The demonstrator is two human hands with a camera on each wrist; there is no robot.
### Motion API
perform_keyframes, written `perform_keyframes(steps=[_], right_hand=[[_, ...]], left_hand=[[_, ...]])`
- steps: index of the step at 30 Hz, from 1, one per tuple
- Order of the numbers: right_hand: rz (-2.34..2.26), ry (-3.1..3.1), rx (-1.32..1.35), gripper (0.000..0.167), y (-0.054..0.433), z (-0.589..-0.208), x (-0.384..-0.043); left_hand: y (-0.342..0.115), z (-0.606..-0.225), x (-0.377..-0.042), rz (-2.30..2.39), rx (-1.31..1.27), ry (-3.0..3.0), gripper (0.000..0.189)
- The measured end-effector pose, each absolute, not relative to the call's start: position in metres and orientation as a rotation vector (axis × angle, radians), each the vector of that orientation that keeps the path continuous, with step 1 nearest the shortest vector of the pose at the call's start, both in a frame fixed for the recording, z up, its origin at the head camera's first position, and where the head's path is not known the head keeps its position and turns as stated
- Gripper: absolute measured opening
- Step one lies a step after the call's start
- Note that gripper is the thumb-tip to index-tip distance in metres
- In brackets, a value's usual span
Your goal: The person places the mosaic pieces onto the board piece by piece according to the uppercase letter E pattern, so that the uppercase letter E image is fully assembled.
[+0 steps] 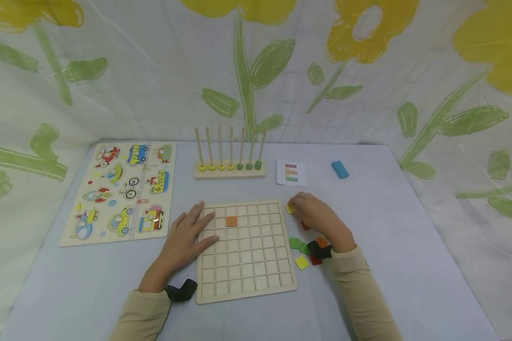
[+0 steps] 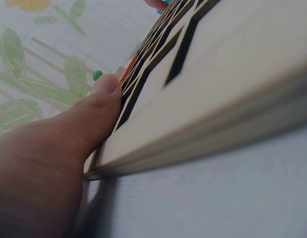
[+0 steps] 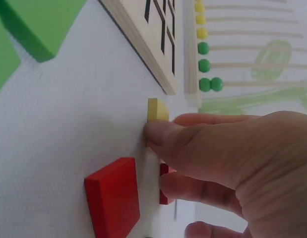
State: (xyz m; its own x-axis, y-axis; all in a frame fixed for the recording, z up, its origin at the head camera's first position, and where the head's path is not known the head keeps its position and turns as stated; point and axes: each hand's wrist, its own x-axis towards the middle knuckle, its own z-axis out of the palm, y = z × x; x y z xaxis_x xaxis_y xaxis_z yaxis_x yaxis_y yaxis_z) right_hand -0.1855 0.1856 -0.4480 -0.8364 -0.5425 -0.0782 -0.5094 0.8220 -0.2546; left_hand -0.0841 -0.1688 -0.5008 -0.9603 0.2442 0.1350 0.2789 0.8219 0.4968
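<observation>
Left hand [image 1: 189, 232] lies on the left edge of the wooden grid board [image 1: 246, 284], fingers spread, touching it, not pinching anything as far as I can see from here; thumb rests on the board's face. Right hand [image 1: 317, 213] pinches a yellow tile [image 1: 290, 209] between thumb and finger, tile just beside the board's far right corner, outside the grid; can't tell if it's off the table [image 1: 409, 265]. Other right fingers loosely bent. Orange tile [image 1: 231, 221] sits in the grid, third column from left, second row from the far edge. Loose stuff right of the board: red tile [image 1: 305, 226] under the right hand, two green tiles [image 1: 295, 243], second yellow tile [image 1: 301, 262], another red tile [image 1: 315, 260], loose orange tile [image 1: 322, 241] partly hidden by the black wrist strap [image 1: 317, 250]. Behind the board: peg rack [image 1: 230, 174], seven upright pegs, yellow beads on the four left ones, green on the three right; pattern card [image 1: 298, 181] right of it, blue block [image 1: 340, 169] further right. Picture puzzle [image 1: 125, 189] on the left, vehicles all over it. Beige sleeves [image 1: 358, 284] on both arms, flower-print curtain [image 1: 153, 71] at the back
</observation>
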Motion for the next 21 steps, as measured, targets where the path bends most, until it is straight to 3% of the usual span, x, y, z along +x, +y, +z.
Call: perform_keyframes(steps=[9, 21], right_hand=[[-0.457, 2.834, -0.834, 0.018, 0.172, -0.442, -0.18], [-0.487, 2.733, -1.17, 0.013, 0.122, -0.442, -0.17]], left_hand=[[-0.169, -0.501, -0.085, -0.866, -0.406, -2.89, 0.065], [-0.169, -0.504, -0.086, -0.842, -0.479, -2.837, 0.052]])
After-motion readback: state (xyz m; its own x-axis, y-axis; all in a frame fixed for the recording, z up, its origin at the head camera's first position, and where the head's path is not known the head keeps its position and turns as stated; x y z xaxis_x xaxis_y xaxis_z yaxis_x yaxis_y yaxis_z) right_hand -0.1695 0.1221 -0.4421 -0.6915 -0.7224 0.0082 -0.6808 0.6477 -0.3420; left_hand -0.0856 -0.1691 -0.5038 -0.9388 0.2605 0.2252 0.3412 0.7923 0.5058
